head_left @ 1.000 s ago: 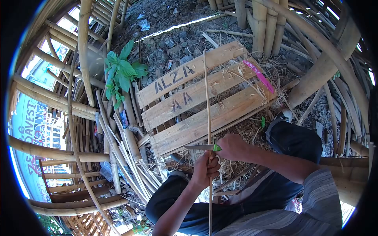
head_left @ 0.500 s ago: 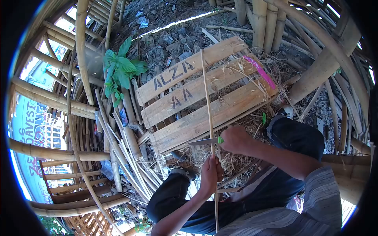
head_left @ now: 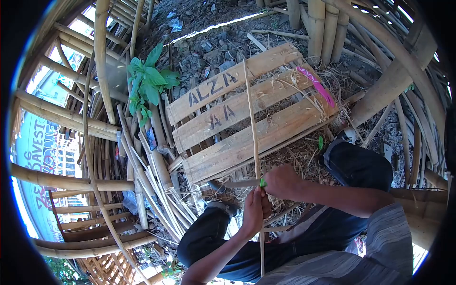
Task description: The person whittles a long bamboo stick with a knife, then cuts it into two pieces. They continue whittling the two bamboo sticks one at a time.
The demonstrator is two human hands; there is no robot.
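Note:
A long, thin bamboo strip (head_left: 251,109) runs from over the slatted wooden pallet (head_left: 209,164) down past my lap. My left hand (head_left: 254,211) is closed around the strip in front of my knees. Just above it, my right hand (head_left: 285,183) grips a knife (head_left: 240,184) by its green handle. The blade points left and crosses the strip right by my left fingers. Whether the edge is cutting in cannot be made out. The handle is mostly hidden in my right fist.
A pink object (head_left: 316,85) lies on the pallet's right end, among pale shavings (head_left: 289,152). Bamboo strips (head_left: 159,204) lean at the left beside a green plant (head_left: 149,80). Bamboo poles (head_left: 327,33) stand at the back right, and a bamboo lattice (head_left: 71,180) borders the left.
My right hand has drawn the knife down along the strip, from a little above my left hand to right beside it. The left hand stays on the strip.

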